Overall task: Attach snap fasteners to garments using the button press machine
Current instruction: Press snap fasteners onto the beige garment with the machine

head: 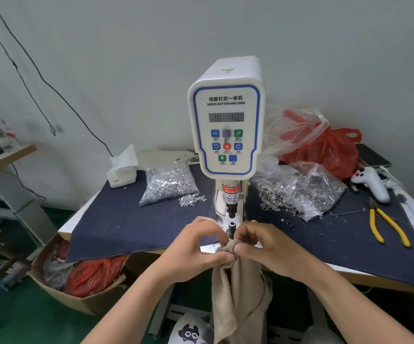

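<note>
1. Box (pixel 59 289): cardboard, on the floor at far L, below the table edge. Holds red plastic and scrap cloth.

2. Cloth (pixel 116 219): dark blue, spread over the table (pixel 364 275). All bench items lie on it.

3. Tissues (pixel 121 172): white pack at the rear L corner of the cloth, one sheet standing up.

4. Studs (pixel 167 181): clear bag of silver parts, L of the machine. A few loose ones lie just beside its R corner.

5. L hand (pixel 196 247): in front of the machine base. Fingers curled; thumb and forefinger pinch the garment's top edge.

6. Machine (pixel 225 115): white, upright, centre of table, panel marked SERVO BUTTON MACHINE. Display unlit. Die (pixel 232 228) is black and sits between the two hands, just behind the fingertips.

7. Garment (pixel 238 294): beige fabric. Top edge is bunched at the die, between both hands; the rest hangs down off the table front. Fastener at the pinch point: cannot tell.

8. R hand (pixel 260 244): touches the L hand at the thumbs. Fingers curled, thumb pressing the garment edge against them.

9. Rings (pixel 297 192): open clear bag of small metal rings, R of the machine, some spilled onto the cloth.

10. Red bag (pixel 329 150): behind the rings.

11. Pliers (pixel 386 227): yellow handles, far R, apart from the rings.
</note>
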Available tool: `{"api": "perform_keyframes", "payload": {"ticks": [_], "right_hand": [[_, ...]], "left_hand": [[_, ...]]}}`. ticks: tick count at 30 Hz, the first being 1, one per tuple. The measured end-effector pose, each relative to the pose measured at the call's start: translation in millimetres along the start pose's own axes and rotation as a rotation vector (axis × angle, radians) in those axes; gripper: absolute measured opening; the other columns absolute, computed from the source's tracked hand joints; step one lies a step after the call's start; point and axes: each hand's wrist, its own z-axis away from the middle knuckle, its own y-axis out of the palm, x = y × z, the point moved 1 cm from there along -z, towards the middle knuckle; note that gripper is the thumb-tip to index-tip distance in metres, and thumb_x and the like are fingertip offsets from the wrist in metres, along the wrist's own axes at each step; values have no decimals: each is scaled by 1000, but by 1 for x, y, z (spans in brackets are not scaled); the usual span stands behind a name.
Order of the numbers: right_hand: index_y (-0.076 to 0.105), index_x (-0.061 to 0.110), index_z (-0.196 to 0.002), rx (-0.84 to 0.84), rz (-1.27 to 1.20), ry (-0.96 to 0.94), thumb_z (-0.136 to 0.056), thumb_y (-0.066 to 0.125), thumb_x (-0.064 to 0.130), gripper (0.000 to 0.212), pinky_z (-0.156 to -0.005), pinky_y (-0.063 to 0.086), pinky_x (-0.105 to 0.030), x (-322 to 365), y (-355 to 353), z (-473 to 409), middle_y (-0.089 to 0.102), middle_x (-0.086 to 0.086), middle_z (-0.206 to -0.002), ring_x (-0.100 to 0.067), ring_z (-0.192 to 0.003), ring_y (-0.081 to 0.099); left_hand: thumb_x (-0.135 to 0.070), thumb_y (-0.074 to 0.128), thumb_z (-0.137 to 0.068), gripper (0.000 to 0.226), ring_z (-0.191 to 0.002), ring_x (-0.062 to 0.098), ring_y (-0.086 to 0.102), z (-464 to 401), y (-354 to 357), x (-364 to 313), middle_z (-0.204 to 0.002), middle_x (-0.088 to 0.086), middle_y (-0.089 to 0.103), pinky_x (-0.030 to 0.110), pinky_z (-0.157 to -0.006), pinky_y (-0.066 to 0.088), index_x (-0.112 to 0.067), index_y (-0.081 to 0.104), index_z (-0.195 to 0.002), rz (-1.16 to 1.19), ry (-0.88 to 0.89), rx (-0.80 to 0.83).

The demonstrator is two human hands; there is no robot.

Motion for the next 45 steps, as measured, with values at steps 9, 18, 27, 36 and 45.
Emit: {"api": "perform_keyframes", "payload": {"ticks": [9,18,27,36,45], "right_hand": [[74,39,-87,-53,-69,-15,-77,71,42,11,-87,46,-37,-2,-13,3,68,14,-88,-10,-90,58],[81,23,-94,-3,-93,4,-91,74,6,19,-89,44,-22,3,-14,1,76,7,-92,-4,-92,63],[82,27,-97,50,97,31,-89,70,5,26,-85,38,-10,9,-9,0,71,26,-85,8,-90,57],[73,43,-111,146,219,37,-98,64,19,29,-94,34,-22,6,-9,-1,63,32,-97,2,-100,48],[55,36,-108,235,133,185,-102,61,22,16,-92,47,-26,-8,-9,2,64,11,-113,-3,-99,61]], "left_hand": [[-33,80,-95,23,-102,29,71,9,14,1,-107,11,73,49,-101,55,-18,69,-108,500,-141,54],[-37,71,-103,20,-101,11,61,11,28,3,-107,-2,68,26,-89,50,-20,68,-112,675,-198,51],[-28,84,-88,27,-80,12,51,11,18,5,-83,-10,60,25,-77,43,-24,59,-81,539,-233,107],[-38,72,-97,19,-73,10,45,10,7,3,-80,-8,56,22,-67,38,-25,62,-87,461,-223,74],[-43,58,-103,19,-76,13,40,7,10,11,-84,-5,51,30,-69,35,-30,61,-89,638,-276,-79]]}}
